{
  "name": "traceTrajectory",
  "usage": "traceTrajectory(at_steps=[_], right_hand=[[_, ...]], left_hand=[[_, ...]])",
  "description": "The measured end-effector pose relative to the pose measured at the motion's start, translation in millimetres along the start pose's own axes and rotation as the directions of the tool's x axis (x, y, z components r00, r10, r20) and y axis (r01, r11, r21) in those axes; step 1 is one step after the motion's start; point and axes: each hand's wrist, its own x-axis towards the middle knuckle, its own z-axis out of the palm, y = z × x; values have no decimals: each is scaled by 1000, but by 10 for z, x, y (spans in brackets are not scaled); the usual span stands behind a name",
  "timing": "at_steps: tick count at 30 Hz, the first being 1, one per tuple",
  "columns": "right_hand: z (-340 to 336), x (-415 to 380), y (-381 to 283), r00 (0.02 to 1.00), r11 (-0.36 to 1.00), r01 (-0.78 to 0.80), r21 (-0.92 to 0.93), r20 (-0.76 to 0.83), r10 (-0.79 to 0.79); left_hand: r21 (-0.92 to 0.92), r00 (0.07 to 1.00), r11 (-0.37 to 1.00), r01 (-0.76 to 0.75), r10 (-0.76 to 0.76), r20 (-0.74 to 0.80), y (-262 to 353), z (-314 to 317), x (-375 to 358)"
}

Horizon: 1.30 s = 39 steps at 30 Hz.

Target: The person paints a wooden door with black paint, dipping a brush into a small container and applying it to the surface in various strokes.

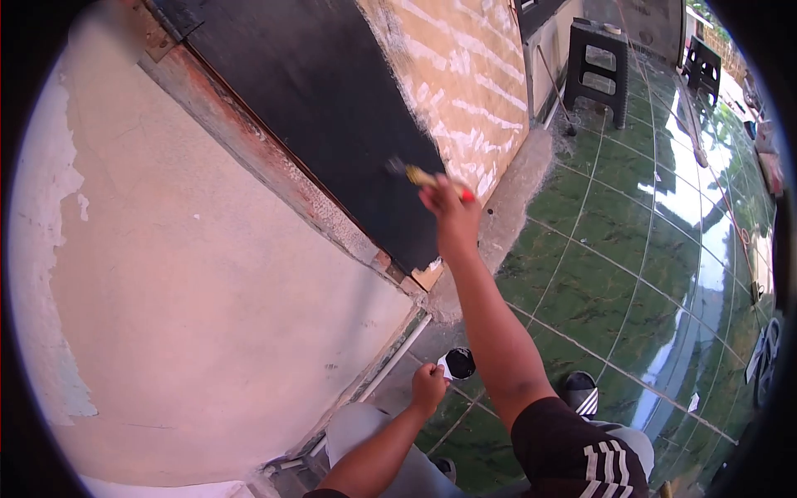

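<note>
In my right hand (450,217) is a paintbrush (421,176), gripped by its handle with a red end. Its bristles lie over the black-painted part of a door panel (332,108) and look smeared by motion. Beside the black lies a tan area (465,75) streaked with white, and a small tan patch shows at the panel's lower corner. Lower down, my left hand (427,386) is closed on the edge of a small white cup (447,366) with black paint (461,363) inside.
A pale wall (207,274) with peeling paint stands left of the panel. A white pipe (398,357) runs along its foot. Green tiles (598,274) cover the floor at right. A black stool (596,70) and another stool (702,66) stand further off. My sandalled foot (579,390) is below.
</note>
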Motion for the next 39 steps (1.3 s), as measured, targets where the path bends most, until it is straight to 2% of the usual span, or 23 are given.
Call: traceTrajectory(at_steps=[1, 3, 5, 8, 10, 11, 12, 14, 17, 20, 22, 24, 25, 27, 29, 30, 31, 33, 35, 37, 39], right_hand=[[-407, 27, 236, 997, 999, -46, -5, -55, 46], [-1261, 103, 681, 978, 967, -120, -225, -197, 75], [-1795, 181, 958, 927, 811, -193, -552, -374, -33], [-1515, 348, 831, 961, 561, -159, -812, -258, -102], [-702, 315, 261, 976, 572, -2, -820, -127, -179], [-384, 352, 71, 978, 812, 50, -582, -137, -159], [-135, 388, -111, 980, 956, 97, -275, -139, -140], [192, 383, -524, 988, 993, 110, -30, -101, -113], [144, 451, -553, 995, 978, 95, 184, -25, -92], [-515, 535, 73, 983, 983, -31, 180, -174, 63], [-1208, 557, 527, 941, 991, -119, 56, -312, 131], [-1898, 597, 912, 886, 933, -203, -296, -461, 46], [-1955, 631, 933, 884, 872, -219, -437, -468, -13], [-2054, 664, 968, 881, 683, -257, -684, -455, -125], [-1551, 794, 799, 921, 596, -72, -800, -282, -268], [-1113, 747, 454, 943, 510, -23, -860, -188, -275], [-911, 885, 397, 954, 726, 91, -681, -149, -260], [-318, 792, -147, 973, 938, 90, -334, -173, -155], [-246, 859, -357, 984, 996, 76, -34, -156, -81], [-370, 923, -338, 989, 962, 26, 272, -145, 14], [-813, 935, 37, 962, 986, -48, 158, -257, 88]], left_hand=[[-8, 1000, 1000, 11, -11, 7, 16, -1, 10], [12, 1000, 1000, -7, 7, -6, 21, 14, 9], [33, 1000, 999, 1, 0, -19, 26, -23, -27], [27, 999, 999, 28, -27, -21, 33, -51, -39], [-18, 999, 999, 43, -43, -17, -14, -69, -11], [-19, 999, 999, 33, -33, -12, -18, -78, -7], [-21, 1000, 1000, 22, -23, -8, -13, -86, -2], [-23, 1000, 1000, 12, -12, -8, 3, -84, 4], [-35, 1000, 999, 19, -19, -16, 31, -77, -6], [-52, 999, 998, 43, -43, -2, 56, -45, -20], [-34, 997, 996, 80, -79, 14, 56, -24, -20], [-13, 998, 998, 63, -63, 27, 35, -3, -39], [-1, 998, 999, 53, -53, 33, 52, -6, -38], [-35, 997, 996, 79, -78, 27, 103, -5, -80], [-54, 997, 995, 80, -79, 23, 122, 4, -81], [-56, 997, 996, 71, -70, 22, 98, 2, -74], [-59, 998, 996, 60, -59, 19, 84, -3, -61], [-53, 999, 998, 34, -33, 6, 33, -6, -8], [-53, 1000, 998, 25, -26, -4, -24, -23, 30], [-64, 999, 997, 36, -37, -14, -39, -32, 55], [-81, 997, 994, 80, -80, -3, -3, -21, 35]])
